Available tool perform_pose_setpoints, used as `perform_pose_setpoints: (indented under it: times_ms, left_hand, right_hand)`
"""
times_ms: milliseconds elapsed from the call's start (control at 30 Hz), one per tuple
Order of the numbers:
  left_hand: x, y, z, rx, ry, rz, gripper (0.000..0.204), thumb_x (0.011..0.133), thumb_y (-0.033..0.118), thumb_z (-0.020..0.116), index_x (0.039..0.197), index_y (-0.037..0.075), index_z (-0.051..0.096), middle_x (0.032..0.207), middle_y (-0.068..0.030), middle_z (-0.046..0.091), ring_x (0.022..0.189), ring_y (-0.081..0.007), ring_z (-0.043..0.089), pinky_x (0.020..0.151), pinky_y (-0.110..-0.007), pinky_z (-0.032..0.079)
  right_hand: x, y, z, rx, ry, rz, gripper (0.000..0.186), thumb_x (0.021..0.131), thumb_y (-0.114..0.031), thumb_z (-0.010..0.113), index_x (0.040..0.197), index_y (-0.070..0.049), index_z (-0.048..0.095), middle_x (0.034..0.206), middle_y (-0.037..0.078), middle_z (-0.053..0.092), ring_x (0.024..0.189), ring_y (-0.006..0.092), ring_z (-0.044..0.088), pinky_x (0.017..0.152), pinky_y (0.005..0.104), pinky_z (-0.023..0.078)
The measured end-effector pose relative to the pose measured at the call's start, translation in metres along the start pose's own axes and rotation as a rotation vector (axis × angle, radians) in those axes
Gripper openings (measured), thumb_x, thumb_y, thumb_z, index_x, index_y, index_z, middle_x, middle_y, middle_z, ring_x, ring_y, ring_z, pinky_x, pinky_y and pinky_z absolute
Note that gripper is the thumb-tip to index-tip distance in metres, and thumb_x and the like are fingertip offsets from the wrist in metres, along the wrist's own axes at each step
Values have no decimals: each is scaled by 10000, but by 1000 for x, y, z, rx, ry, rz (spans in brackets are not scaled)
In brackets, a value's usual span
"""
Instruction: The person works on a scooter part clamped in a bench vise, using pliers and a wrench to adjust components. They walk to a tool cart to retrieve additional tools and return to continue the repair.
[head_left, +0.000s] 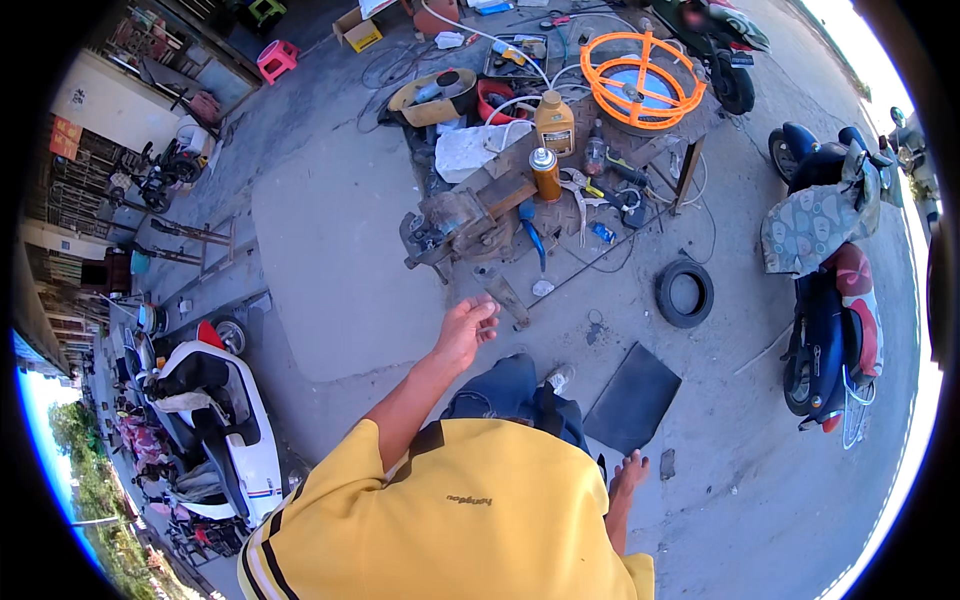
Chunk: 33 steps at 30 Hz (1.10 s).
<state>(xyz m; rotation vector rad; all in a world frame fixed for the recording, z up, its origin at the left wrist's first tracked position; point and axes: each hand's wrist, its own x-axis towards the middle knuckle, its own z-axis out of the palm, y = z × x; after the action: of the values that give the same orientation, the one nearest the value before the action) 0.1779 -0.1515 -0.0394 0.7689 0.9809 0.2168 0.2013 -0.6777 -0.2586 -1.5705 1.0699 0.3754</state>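
My left hand point(468, 331) hangs in the air in front of me, short of the workbench point(565, 205). Its fingers are loosely curled, with nothing visible between them. Lower, at my right side, my right hand point(629, 473) is open and empty, its fingers apart, close to a black rubber mat point(633, 397) on the ground. A metal bench vise point(460, 228) is the bench item closest to my left hand. Beyond it stand a spray can point(545, 174) and a gold plastic bottle point(555, 124). Locking pliers point(583, 204) and a blue-handled tool point(533, 236) lie nearby.
An orange wheel-like frame point(642, 82) tops the bench's far end. A tire point(685, 293) lies on the ground to the right. Parked scooters stand at right point(836, 335) and left point(222, 420). A pink stool point(278, 61) is at the far left; hoses and cables trail around the bench.
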Motion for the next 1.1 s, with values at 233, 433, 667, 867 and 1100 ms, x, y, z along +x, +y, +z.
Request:
perform_pose_setpoints:
  times_ms: [233,433,667,867,1100]
  left_hand:
    - [26,73,-42,1007,575,911,595,809,110,815,1349,64,572,1411,-115,540,1277,-298,476,1089,-420,416]
    - [63,104,-76,1161,421,897,632,778,113,820,1361,66,580,1462,-114,534,1355,-347,430,1156,-454,373]
    - [63,115,-67,1126,441,787,601,736,48,817,1306,68,627,1386,-110,597,1335,-326,473,1146,-436,394]
    - [69,110,-72,1033,415,859,568,745,106,844,1276,112,642,1346,-81,626,1317,-311,495,1095,-444,408]
    - [60,119,-65,1105,441,755,563,760,107,839,1283,115,633,1343,-85,625,1340,-305,483,1127,-447,374]
  right_hand:
    - [-51,47,-43,-145,-29,146,720,973,-224,659,1568,-55,291,966,64,561,727,170,515,521,343,411]
    - [-60,54,-29,-193,-38,153,648,988,-274,631,1532,-70,344,1101,79,549,897,215,533,652,406,427]
    - [-60,15,22,-159,-87,82,576,1004,-332,597,1490,-88,405,1259,97,535,1094,269,553,805,479,445]
    - [-43,20,38,-251,-142,-16,404,1002,-347,619,1317,-116,517,1113,40,569,960,216,576,720,431,441]
    - [-13,73,1,-924,-124,-838,287,949,-292,658,904,-15,604,795,54,570,670,228,554,587,405,459]
